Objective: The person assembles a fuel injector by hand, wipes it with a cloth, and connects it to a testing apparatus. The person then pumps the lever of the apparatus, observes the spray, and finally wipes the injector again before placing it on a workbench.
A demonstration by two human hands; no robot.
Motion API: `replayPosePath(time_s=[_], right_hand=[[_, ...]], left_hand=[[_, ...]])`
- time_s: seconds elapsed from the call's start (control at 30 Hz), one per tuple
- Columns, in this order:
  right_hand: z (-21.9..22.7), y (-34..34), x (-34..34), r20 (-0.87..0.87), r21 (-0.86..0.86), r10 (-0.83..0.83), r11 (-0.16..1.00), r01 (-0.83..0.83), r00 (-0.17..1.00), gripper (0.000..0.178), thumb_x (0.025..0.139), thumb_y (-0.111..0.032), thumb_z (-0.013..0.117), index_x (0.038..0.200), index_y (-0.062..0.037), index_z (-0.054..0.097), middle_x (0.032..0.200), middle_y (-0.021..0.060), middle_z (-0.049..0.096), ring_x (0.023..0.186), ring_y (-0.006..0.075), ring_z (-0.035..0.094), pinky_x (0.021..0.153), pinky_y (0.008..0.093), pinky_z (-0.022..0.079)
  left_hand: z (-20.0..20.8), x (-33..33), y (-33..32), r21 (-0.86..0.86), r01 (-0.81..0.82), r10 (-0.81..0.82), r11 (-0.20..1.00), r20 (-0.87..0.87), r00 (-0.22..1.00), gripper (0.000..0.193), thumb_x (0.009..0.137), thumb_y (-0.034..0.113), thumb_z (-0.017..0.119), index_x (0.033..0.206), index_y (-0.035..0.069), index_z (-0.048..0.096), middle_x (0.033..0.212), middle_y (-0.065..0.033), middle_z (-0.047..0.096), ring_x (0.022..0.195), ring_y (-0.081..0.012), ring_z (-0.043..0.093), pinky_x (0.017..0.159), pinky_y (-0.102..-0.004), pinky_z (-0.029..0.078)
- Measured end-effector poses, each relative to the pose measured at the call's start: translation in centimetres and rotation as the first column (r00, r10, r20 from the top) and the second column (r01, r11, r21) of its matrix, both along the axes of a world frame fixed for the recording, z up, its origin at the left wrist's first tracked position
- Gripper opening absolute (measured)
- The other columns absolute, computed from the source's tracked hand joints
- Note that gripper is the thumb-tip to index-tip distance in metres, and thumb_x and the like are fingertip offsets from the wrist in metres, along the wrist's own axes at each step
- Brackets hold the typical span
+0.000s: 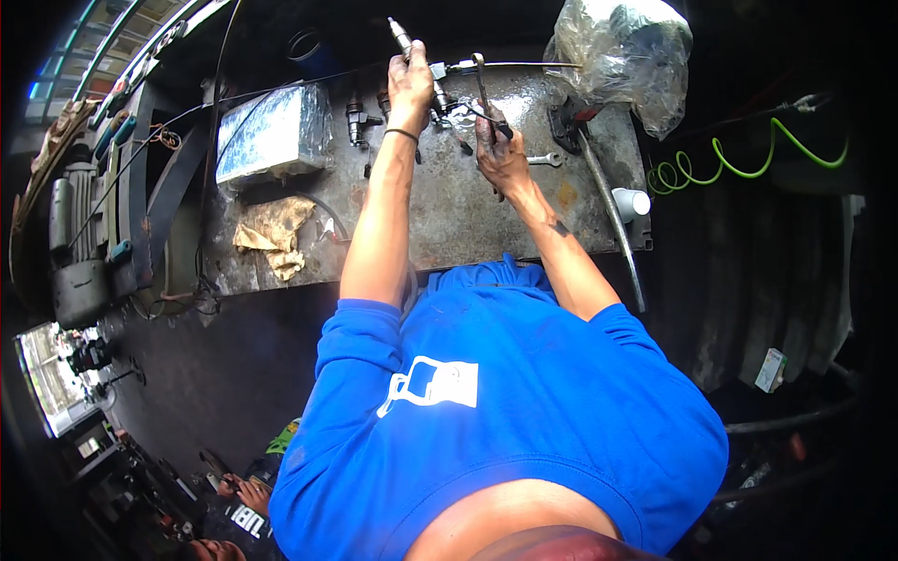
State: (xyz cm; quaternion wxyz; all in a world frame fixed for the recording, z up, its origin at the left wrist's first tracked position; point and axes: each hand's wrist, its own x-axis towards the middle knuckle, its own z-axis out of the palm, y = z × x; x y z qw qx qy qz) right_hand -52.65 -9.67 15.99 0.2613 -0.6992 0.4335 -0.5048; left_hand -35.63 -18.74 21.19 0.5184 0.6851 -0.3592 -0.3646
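At the far side of the workbench (449, 210), my left hand (410, 86) is closed round a fuel injector (399, 35), its slim metal tip pointing up and away. The injector's lower body shows just right of my fingers, beside a metal pipe fitting (463, 66). My right hand (502, 161) grips a wrench (481, 86); its far end is at the fitting, but whether it sits on the nut I cannot tell. A thin metal pipe (528, 64) runs right from the fitting. Another injector (355, 122) stands on the bench, left of my left forearm.
A combination wrench (544, 160) lies right of my right hand, near a vise (565, 126) with a long bar (606, 196). White cup (630, 204), plastic bag (622, 56), wrapped box (271, 136) and stained cloth (276, 234) surround the work. Another person's hands (249, 492) appear lower left.
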Motion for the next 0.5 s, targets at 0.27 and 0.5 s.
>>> replayPosePath(time_s=[0.27, 0.5], right_hand=[[1.9, 1.4, 1.0, -0.032, -0.08, -0.119, 0.99, 0.116, 0.992, 0.031, 0.1, -0.015, 0.057, 0.124, 0.0031, 0.061, 0.071, 0.0208, 0.064, 0.055, 0.0204, 0.056, 0.055, 0.0349, 0.046], [1.5, 1.8, 1.3, -0.038, -0.023, -0.114, 0.993, 0.113, 0.993, 0.032, 0.1, -0.018, 0.059, 0.125, 0.0012, 0.061, 0.07, 0.024, 0.062, 0.055, 0.0327, 0.063, 0.053, 0.0401, 0.046]], left_hand=[[0.9, -0.6, 0.6, -0.022, -0.04, 0.04, 0.999, 0.016, 0.999, 0.057, 0.096, 0.05, 0.053, 0.104, -0.006, 0.061, 0.094, -0.0258, 0.067, 0.095, -0.0393, 0.065, 0.085, -0.0444, 0.049], [1.1, -0.8, 0.8, -0.014, -0.044, 0.044, 0.999, 0.002, 0.999, 0.06, 0.096, 0.051, 0.052, 0.107, -0.007, 0.061, 0.096, -0.0265, 0.068, 0.096, -0.0402, 0.066, 0.086, -0.0453, 0.049]])
